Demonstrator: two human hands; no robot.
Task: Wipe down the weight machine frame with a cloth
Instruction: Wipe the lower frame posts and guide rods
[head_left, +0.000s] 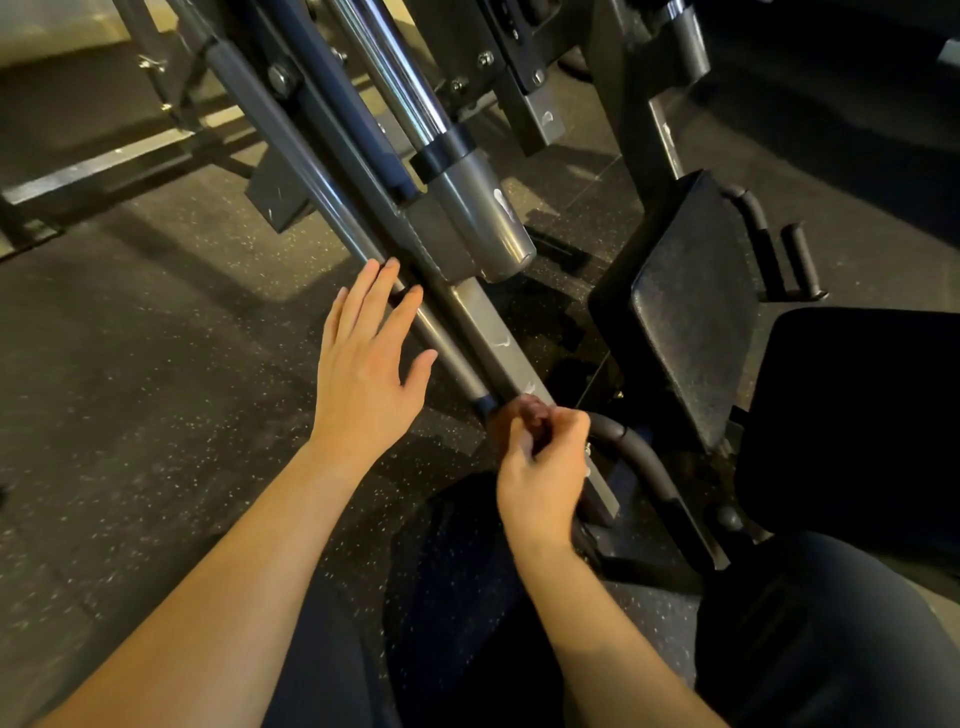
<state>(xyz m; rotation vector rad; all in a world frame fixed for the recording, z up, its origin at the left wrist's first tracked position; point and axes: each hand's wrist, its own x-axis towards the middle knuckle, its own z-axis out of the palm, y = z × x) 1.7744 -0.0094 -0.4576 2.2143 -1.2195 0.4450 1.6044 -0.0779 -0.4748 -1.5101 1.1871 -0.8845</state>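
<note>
The weight machine frame runs diagonally from upper left to lower centre: a grey square rail with white scuffs, a thin round bar beside it, and a chrome tube ending in a grey sleeve. My left hand lies flat with straight fingers, its fingertips touching the thin round bar. My right hand is curled at the rail's lower end. It pinches a small dark brownish wad, the cloth, against the rail. Most of the cloth is hidden by the fingers.
A black padded seat plate stands right of the rail, with black grip handles behind it. A curved black handle sits just right of my right hand. Speckled rubber floor spreads to the left. My dark-clothed knees fill the bottom.
</note>
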